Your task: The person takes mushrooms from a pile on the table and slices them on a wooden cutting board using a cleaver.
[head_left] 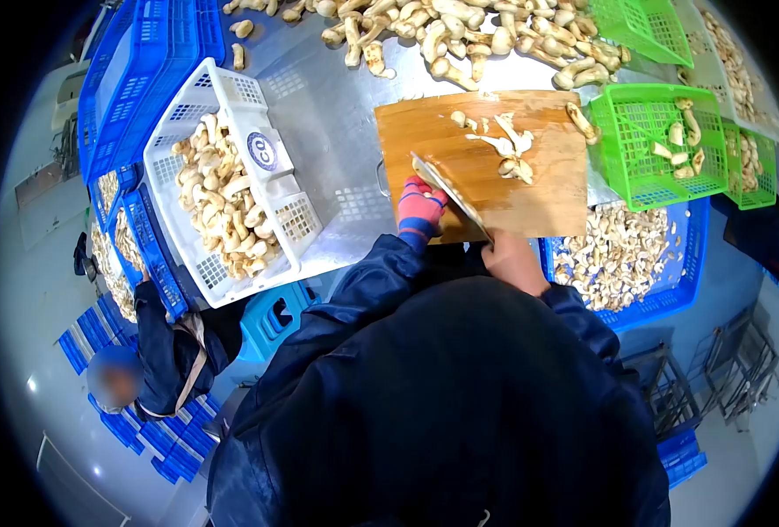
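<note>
Head view shows the right hand (514, 262) clamped on a knife (460, 201), its blade angled far-left across the wooden cutting board (543, 206) beside the curled, gloved left hand (421, 207), whose contents are indeterminable, with mushroom pieces (517, 169) lying beyond.

We stretch 2 arms forward: our left arm (350, 290) slants inward to a curled left hand (421, 206); our right arm (580, 321) leads to a right hand (512, 259) wrapped in a grip, nearer us.
</note>
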The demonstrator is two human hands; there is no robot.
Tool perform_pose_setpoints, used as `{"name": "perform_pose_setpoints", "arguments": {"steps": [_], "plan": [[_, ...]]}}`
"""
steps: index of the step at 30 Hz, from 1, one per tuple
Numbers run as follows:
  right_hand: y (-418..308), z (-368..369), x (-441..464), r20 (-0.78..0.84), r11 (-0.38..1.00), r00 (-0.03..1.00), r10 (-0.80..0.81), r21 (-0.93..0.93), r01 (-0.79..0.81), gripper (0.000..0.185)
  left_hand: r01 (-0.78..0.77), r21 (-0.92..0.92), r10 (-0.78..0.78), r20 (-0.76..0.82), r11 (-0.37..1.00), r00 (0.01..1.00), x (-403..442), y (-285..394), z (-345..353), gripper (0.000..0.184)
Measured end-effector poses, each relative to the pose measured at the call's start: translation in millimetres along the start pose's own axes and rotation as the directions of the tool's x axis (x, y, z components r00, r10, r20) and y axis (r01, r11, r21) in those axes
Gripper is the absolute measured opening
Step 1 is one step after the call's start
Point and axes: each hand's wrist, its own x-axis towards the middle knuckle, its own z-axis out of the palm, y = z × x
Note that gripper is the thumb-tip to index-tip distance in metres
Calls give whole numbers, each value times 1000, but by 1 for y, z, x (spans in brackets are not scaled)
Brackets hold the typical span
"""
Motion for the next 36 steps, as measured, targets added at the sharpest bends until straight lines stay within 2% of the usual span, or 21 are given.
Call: {"name": "perform_pose_setpoints", "arguments": {"steps": [3,5,7,8,11,12,15,17,18,19,21,22,23,24,26,28,29,30,32,35,36], "plan": [[3,17,44,-50,997,998,-43,69,47,19,-22,23,21,32,1000,999,-3,5,-3,33],[5,16,65,54,992,992,111,62,-114,20,3,-129,13,125,992,992,-5,10,-12,36],[15,8,69,92,973,983,158,154,-171,22,96,-308,-7,279,946,960,-6,15,-30,39],[21,1,70,106,960,978,181,197,-199,22,159,-349,-19,372,924,928,-9,20,-42,42],[24,-19,53,-145,988,981,133,97,-119,25,391,-428,5,680,815,733,0,9,-75,44],[31,-21,48,-161,988,977,142,86,-130,25,402,-468,91,732,787,676,-6,15,-82,44],[49,-20,42,-222,992,967,130,40,-124,26,222,-624,226,556,749,799,-38,51,-118,44],[52,-15,40,-205,991,970,128,4,-130,26,-79,-494,235,261,866,936,-66,95,-169,46],[48,-14,39,-202,991,970,133,9,-134,27,-178,-340,264,226,924,938,-69,110,-206,49],[43,-13,38,-201,990,970,140,14,-140,27,-286,-203,299,36,937,954,-70,113,-238,51],[41,-13,37,-204,991,970,133,-3,-136,28,-236,329,310,-194,914,931,-57,120,-299,58],[43,-10,37,-208,992,971,119,-25,-127,28,-79,704,408,-313,706,858,-50,126,-310,61],[44,-8,37,-211,992,972,108,-46,-121,29,165,911,539,-362,378,761,-42,131,-317,64],[43,-9,37,-196,992,974,114,-39,-124,30,298,913,569,-406,277,715,-44,153,-300,64],[40,-7,37,-222,992,969,106,-45,-119,30,-50,938,757,-245,343,605,-11,161,-276,52],[37,-8,35,-243,993,965,96,-47,-110,29,-442,682,669,-92,582,738,25,176,-216,48],[36,-8,36,-251,994,965,80,-48,-95,29,-566,578,664,55,588,745,70,165,-187,46],[36,-8,36,-261,996,963,68,-45,-82,29,-615,641,671,203,459,713,87,170,-155,45],[39,-5,33,-260,995,965,45,-69,-66,29,-567,813,751,289,134,593,129,171,-96,37],[33,-6,30,-279,989,955,104,-69,-128,30,-458,872,627,262,172,734,145,202,-51,42],[34,-4,31,-299,991,949,99,-53,-120,29,-418,869,632,171,264,756,187,187,-47,43]]}}
